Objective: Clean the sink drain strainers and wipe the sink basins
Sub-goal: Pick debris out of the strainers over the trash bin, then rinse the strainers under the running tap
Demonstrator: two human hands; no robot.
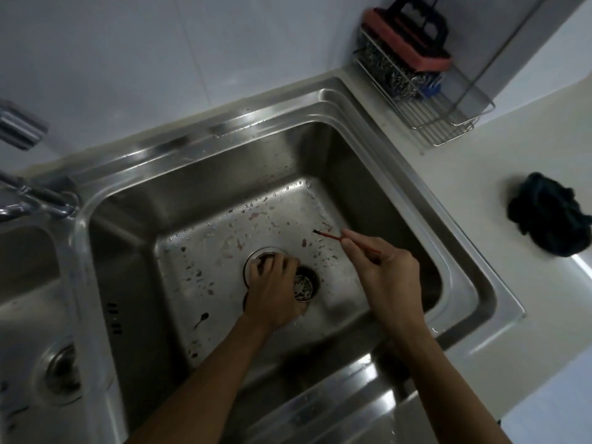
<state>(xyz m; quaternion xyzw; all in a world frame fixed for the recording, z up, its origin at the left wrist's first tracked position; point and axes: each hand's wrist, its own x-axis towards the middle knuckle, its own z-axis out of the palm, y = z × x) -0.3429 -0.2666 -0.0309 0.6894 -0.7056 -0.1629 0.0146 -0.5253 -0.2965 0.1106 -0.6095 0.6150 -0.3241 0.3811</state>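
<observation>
Your left hand curls its fingers round the stiff, likely slippery strainer, best gripped at its rim, while your right hand pinches a thin brush.

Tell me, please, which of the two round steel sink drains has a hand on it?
The drain in the big right basin: the left hand covers it, holding its round metal strainer. The left basin's drain lies untouched.

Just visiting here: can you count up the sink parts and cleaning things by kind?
Sink basins: 2
Drain strainers: 2 (one in the left hand)
Faucet: 1
Thin red brush, in the right hand: 1
Dark cloth: 1
Wire rack: 1
Steel wool: 1
Handled scrubber: 1
Total: 10
</observation>
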